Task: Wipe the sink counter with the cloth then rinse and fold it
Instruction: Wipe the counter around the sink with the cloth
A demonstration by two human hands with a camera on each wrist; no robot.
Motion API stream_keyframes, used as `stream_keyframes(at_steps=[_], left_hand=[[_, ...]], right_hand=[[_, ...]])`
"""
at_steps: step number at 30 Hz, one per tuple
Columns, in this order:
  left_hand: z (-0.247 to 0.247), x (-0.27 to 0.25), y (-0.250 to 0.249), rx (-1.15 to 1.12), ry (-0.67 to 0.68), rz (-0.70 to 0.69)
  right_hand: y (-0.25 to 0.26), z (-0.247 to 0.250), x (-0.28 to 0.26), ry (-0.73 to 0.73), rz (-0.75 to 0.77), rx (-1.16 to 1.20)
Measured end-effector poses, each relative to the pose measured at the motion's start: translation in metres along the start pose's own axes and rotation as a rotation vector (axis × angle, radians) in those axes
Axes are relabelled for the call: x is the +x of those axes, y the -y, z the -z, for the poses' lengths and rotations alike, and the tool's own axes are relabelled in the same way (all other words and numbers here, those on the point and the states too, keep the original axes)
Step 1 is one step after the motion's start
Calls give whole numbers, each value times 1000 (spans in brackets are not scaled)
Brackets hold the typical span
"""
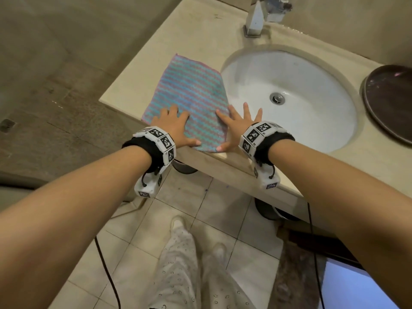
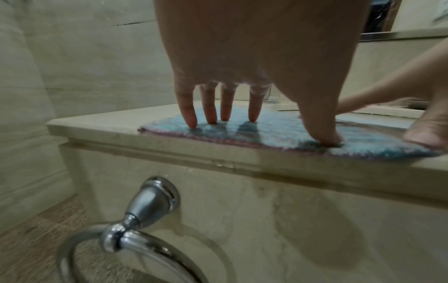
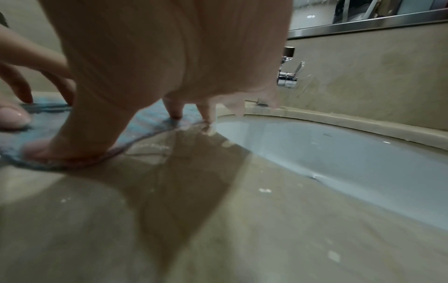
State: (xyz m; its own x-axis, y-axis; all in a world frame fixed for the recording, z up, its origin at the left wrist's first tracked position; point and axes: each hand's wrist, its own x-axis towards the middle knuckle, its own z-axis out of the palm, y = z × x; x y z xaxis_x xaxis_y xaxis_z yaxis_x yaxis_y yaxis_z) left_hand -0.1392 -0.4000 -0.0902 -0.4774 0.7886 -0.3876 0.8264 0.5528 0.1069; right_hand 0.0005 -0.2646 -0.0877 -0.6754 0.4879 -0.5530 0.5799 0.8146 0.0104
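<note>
A blue and pink striped cloth (image 1: 191,94) lies spread flat on the beige sink counter (image 1: 178,41), left of the white basin (image 1: 301,121). My left hand (image 1: 176,126) presses its near left part with straight, spread fingers (image 2: 189,116) and thumb. My right hand (image 1: 238,123) rests on the cloth's near right edge, thumb and index on the cloth (image 3: 150,118), the other fingers spread over wet counter beside the basin. Neither hand curls round the cloth (image 2: 266,132).
A chrome faucet (image 1: 258,16) stands behind the basin. A dark round tray (image 1: 390,101) sits at the counter's right end. A chrome towel ring (image 2: 135,226) hangs on the counter's front below the cloth. The counter (image 3: 242,239) by the basin (image 3: 339,153) is wet.
</note>
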Motion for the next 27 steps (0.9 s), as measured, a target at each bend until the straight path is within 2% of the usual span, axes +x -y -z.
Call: stream_keyframes(at_steps=[10, 17, 27], left_hand=[[-7, -5, -48, -118, -133, -115], [-10, -2, -83, -94, -35, -283], [-14, 7, -142, -33, 59, -365]], right_hand=[[-60, -23, -39, 3, -19, -58], [-98, -38, -59, 14, -24, -81], [-175, -66, -112, 55, -234, -88]])
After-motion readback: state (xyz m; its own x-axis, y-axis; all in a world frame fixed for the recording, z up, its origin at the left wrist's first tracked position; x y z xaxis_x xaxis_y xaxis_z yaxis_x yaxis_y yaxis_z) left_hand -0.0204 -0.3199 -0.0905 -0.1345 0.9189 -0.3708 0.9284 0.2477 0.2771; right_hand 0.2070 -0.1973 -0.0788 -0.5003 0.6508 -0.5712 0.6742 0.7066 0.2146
